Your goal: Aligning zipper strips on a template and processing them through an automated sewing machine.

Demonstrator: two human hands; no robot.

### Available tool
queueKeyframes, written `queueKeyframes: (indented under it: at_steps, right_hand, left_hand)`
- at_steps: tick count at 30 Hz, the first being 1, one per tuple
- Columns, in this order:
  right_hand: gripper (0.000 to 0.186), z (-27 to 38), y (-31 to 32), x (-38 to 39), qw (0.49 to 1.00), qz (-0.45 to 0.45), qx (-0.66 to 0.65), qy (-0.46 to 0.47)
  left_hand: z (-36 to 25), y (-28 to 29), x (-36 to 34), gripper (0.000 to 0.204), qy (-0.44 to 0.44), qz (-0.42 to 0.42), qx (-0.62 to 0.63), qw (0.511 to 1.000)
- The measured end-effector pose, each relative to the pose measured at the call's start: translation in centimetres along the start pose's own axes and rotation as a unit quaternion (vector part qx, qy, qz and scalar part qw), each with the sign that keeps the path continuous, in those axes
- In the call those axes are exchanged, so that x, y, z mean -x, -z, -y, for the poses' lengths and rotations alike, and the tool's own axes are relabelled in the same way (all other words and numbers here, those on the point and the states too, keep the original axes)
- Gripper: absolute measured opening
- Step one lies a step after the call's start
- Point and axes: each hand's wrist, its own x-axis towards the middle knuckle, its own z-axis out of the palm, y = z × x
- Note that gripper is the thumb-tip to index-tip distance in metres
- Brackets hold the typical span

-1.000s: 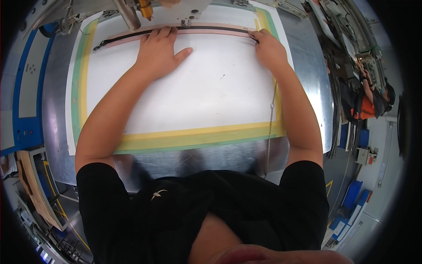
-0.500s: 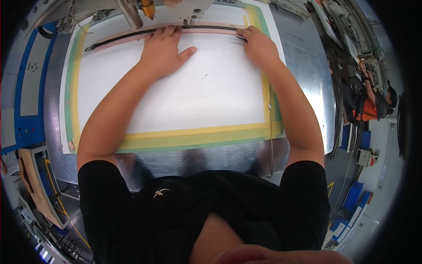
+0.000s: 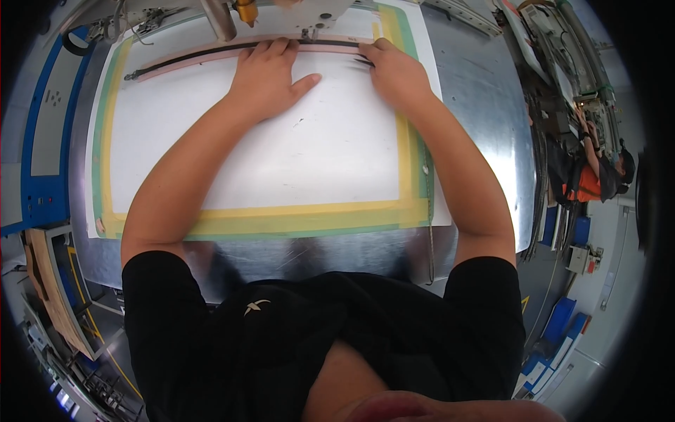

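A long black strip [image 3: 204, 58], probably a zipper, lies along a wider pink strip [image 3: 337, 48] near the far edge of a white sheet [image 3: 253, 165]. A metal piece [image 3: 131, 75] sits at its left end. My left hand [image 3: 266, 77] rests with its fingertips on the strip and its thumb spread: open. My right hand [image 3: 397, 74] is closed at the strip's right end. From under its fingers pokes a thin dark pointed tool [image 3: 363, 62], like tweezers. A machine head with a small metal foot [image 3: 308, 33] stands over the strip between my hands.
Yellow tape [image 3: 316, 211] and green tape border the sheet on a metal table [image 3: 485, 141]. A thin cord [image 3: 429, 232] hangs over the near edge by my right forearm. A blue-and-grey cabinet [image 3: 48, 133] stands left. Another person [image 3: 590, 179] works far right.
The sheet and both strips have slid left under the machine head. My right hand has moved left with them, the dark tool still under its fingers. My left hand stays about level with the foot.
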Motion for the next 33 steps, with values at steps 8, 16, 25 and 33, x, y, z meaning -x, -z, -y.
queueKeyframes:
  at_steps: [8,16,25,33]
  right_hand:
    - [0.046,0.8,-0.3,-0.7,1.0,0.002,0.003,0.024]
    - [0.044,0.9,-1.1,-1.2,0.999,-0.007,-0.025,0.038]
    - [0.045,-0.6,-1.3,-1.0,0.991,-0.013,-0.108,0.08]
    - [0.046,-0.2,-1.4,-0.7,0.987,-0.007,-0.133,0.089]
  left_hand:
    - [-0.4,-0.2,-0.6,0.078,-0.003,0.008,0.004,1.0]
    - [-1.9,-0.3,-1.3,0.078,-0.007,0.022,0.011,1.0]
    - [-2.4,-1.0,-2.0,0.078,-0.007,0.01,0.016,1.0]
    - [-2.2,-0.5,-1.8,0.077,-0.013,0.014,0.015,1.0]
